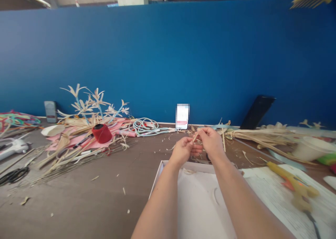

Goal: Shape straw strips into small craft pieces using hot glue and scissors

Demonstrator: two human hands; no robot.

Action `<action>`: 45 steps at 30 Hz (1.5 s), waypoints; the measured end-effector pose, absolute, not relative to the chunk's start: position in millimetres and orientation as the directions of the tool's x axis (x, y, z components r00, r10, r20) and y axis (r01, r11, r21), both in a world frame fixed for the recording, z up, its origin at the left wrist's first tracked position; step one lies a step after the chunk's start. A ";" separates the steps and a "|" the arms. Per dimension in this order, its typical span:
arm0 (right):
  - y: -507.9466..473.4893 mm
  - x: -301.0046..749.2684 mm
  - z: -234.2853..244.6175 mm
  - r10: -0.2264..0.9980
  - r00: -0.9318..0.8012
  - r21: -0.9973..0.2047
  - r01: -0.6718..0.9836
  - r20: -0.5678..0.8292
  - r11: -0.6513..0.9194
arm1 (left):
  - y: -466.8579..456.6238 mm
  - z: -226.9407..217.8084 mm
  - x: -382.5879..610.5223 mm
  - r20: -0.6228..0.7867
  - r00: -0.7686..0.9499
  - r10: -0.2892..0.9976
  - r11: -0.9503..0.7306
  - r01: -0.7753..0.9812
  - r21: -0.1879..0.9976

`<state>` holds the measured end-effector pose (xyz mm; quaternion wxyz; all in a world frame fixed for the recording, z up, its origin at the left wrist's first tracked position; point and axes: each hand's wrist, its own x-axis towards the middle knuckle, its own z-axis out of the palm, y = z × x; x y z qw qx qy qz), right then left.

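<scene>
Both of my hands are stretched out together over the far edge of a white shallow box (pixel 168 170) on the brown table. My left hand (pixel 183 150) and my right hand (pixel 211 141) are both closed in a pinch on one thin pale straw strip (pixel 195 136), which sticks up between the fingertips. The hands touch each other. Small straw scraps lie on the table around them.
Straw flowers on stems (pixel 91 104), a red thread spool (pixel 102 133), pink paper and long strips lie at the left, with scissors (pixel 13 176) and a white glue gun (pixel 12 146). Coiled cables (pixel 143 126) sit at the back. At the right are a straw bundle (pixel 265 135), a yellow glue gun (pixel 294 186), a white cup (pixel 311 148) and a phone (pixel 257 111) leaning on the blue wall.
</scene>
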<state>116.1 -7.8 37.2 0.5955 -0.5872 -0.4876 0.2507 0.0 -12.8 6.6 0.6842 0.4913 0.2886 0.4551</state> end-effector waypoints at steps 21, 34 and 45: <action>-6.7 118.9 34.6 0.878 0.352 -0.921 0.330 0.325 0.208 | -9.3 1.9 -4.7 0.235 0.205 0.950 -0.240 -0.001 0.971; -5.3 119.6 33.1 0.868 0.374 -0.915 0.355 0.326 0.190 | -6.3 -0.8 1.9 0.054 0.329 0.943 0.066 -0.343 0.937; -4.0 121.4 31.9 0.866 0.368 -0.904 0.381 0.340 0.193 | -11.6 9.1 -2.9 0.011 0.353 0.936 0.130 -0.374 0.918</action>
